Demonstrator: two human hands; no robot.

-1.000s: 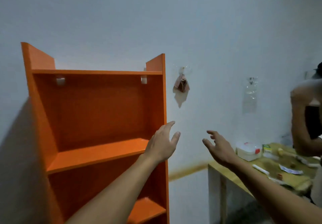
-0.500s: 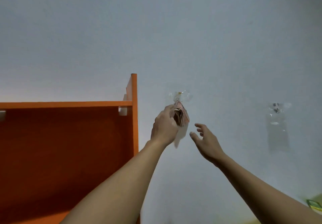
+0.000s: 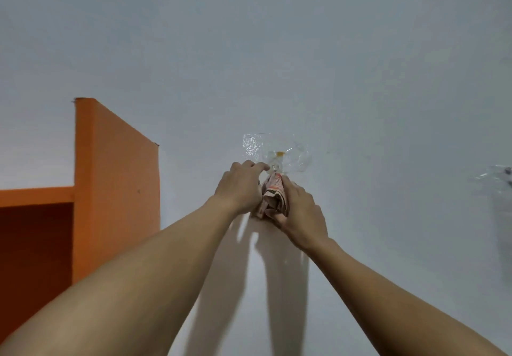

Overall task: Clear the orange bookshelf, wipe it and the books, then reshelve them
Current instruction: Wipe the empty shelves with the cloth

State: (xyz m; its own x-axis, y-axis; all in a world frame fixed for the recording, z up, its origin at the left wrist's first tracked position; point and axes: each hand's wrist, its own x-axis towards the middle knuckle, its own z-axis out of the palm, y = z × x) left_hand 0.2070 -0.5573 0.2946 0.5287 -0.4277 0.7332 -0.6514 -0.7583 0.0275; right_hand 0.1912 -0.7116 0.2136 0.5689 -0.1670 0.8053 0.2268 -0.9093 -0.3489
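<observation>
Orange wooden bookshelf [image 3: 116, 189] is seen at the left against a pale grey painted wall [image 3: 332, 65], its upper side panel and one shelf edge in frame. Just right of it, a crumpled pink-and-white cloth [image 3: 273, 199] hanging from a clear plastic wall hook [image 3: 277, 152] is gripped by the right hand [image 3: 297, 211], fingers curled round it. The cloth's top is pinched by the left hand [image 3: 241, 186]. Another clear plastic bag [image 3: 498, 189] is fixed further right.
</observation>
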